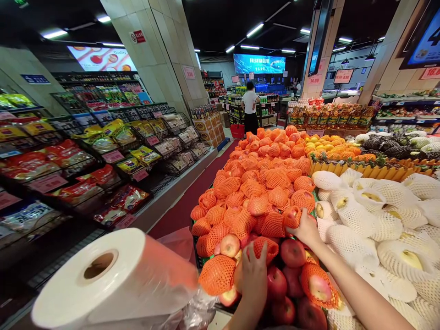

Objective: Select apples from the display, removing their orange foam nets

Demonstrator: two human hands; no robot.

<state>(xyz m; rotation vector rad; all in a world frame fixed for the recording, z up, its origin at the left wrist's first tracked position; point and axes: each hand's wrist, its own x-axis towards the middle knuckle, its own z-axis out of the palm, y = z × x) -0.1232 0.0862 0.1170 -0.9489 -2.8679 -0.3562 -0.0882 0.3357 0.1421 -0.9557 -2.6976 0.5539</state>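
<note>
My right hand (305, 229) reaches into a heap of apples wrapped in orange foam nets (254, 188) and grips one netted apple (292, 216) near the heap's right side. My left hand (253, 275) rests lower down on the fruit, fingers curled over a netted apple (265, 247) among bare red apples (292, 253). Which fingers press the fruit is partly hidden.
A big roll of plastic bags (113, 279) stands at the lower left. White-netted fruit (378, 220) lies to the right, pineapples and melons behind. Snack shelves (85, 165) line a red-carpeted aisle (192, 192) on the left. A person in a white top (250, 107) stands far off.
</note>
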